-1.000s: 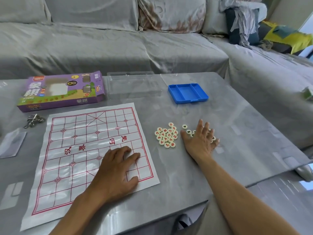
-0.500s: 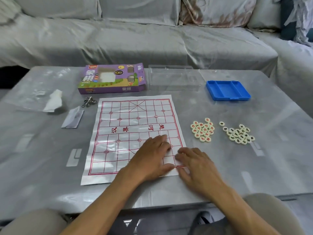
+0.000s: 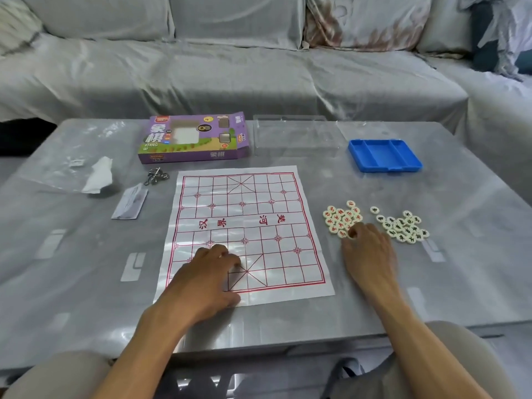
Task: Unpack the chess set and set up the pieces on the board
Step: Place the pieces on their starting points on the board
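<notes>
While the board is lying flat and unfolded on the grey table, not one piece is standing on its lines yet, so I am judging the unpacking as finished and the whole of the setting-up as waiting to be done.

Nearest me, at about seven o'clock on the sheet, the left hand is resting on the board's near corner, fingers bent under and knuckles up, pressing the sheet down rather than gripping anything.

Out at three o'clock from the board, the right hand is reaching into the near edge of the red-lettered pieces. Its fingers are curling down onto a disc at that edge, looking like a pinch, though the hand itself is hiding the actual contact, so I am not calling it certain. Just beyond and to the right, the dark-lettered pieces are sitting in their own loose cluster, untouched.

Farther back, at one o'clock, the blue tray is standing empty beside a clear lid, and at eleven o'clock the purple box is lying open-ended.
</notes>
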`<control>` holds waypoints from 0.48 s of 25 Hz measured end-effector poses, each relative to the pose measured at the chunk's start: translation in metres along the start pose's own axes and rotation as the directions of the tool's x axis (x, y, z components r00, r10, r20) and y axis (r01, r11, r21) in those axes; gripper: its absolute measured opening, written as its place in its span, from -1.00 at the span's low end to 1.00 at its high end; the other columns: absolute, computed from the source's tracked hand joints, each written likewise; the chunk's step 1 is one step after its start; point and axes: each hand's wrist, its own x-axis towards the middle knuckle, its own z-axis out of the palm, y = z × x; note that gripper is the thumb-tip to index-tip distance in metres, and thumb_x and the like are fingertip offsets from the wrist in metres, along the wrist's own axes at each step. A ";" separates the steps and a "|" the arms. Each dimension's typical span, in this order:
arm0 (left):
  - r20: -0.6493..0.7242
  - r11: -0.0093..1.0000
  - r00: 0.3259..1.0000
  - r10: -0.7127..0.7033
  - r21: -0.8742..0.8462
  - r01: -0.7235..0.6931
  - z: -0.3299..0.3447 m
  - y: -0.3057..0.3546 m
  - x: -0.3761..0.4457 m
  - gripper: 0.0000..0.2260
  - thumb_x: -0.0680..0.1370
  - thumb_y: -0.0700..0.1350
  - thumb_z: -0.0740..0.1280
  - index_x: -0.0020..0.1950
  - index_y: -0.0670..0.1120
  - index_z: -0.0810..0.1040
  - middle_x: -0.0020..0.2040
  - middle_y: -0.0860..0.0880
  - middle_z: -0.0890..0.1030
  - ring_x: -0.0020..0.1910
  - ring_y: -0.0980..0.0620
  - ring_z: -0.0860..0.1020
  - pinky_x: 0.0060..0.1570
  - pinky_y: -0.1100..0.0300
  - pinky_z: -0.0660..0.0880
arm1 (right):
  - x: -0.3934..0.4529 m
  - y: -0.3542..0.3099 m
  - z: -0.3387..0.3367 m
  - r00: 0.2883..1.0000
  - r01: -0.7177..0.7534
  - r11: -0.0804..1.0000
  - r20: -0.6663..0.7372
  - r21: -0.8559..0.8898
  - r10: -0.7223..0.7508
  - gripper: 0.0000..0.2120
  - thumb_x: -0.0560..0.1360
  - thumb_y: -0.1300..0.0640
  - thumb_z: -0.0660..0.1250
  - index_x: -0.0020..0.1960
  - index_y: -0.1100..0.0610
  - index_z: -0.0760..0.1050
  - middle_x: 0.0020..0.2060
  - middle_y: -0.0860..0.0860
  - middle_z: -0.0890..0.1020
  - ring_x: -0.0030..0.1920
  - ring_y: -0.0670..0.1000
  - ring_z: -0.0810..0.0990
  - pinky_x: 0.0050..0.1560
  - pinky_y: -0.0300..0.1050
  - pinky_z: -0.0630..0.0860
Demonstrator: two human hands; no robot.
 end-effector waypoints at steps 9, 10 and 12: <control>0.035 0.998 0.997 -0.063 0.021 0.062 -0.005 -0.003 0.012 -0.50 0.35 0.10 0.42 0.25 0.22 0.39 0.19 0.20 0.34 0.17 0.12 0.31 -0.06 0.16 0.46 | -0.029 -0.054 -0.006 0.916 0.388 0.870 -0.019 0.303 -0.402 -0.95 0.43 0.15 0.38 -0.11 0.07 0.56 -0.19 -0.04 0.59 -0.13 -0.02 0.47 -0.12 -0.10 0.45; 0.035 0.997 0.997 -0.069 0.021 0.068 -0.005 -0.002 0.014 -0.52 0.34 0.10 0.41 0.24 0.23 0.39 0.19 0.21 0.34 0.16 0.12 0.31 -0.06 0.14 0.47 | -0.037 -0.058 0.000 0.865 0.463 0.841 0.065 0.280 -0.497 -0.94 0.45 0.11 0.37 -0.09 0.07 0.59 -0.17 -0.04 0.60 -0.13 -0.02 0.48 -0.10 -0.07 0.49; 0.034 0.997 0.996 -0.078 0.018 0.078 -0.006 -0.003 0.016 -0.54 0.34 0.09 0.41 0.22 0.24 0.40 0.17 0.23 0.33 0.15 0.13 0.30 -0.06 0.13 0.48 | -0.032 -0.054 0.008 0.864 0.470 0.846 0.066 0.253 -0.500 -0.89 0.50 0.05 0.35 -0.07 0.07 0.62 -0.14 -0.05 0.62 -0.11 -0.02 0.49 -0.09 -0.07 0.50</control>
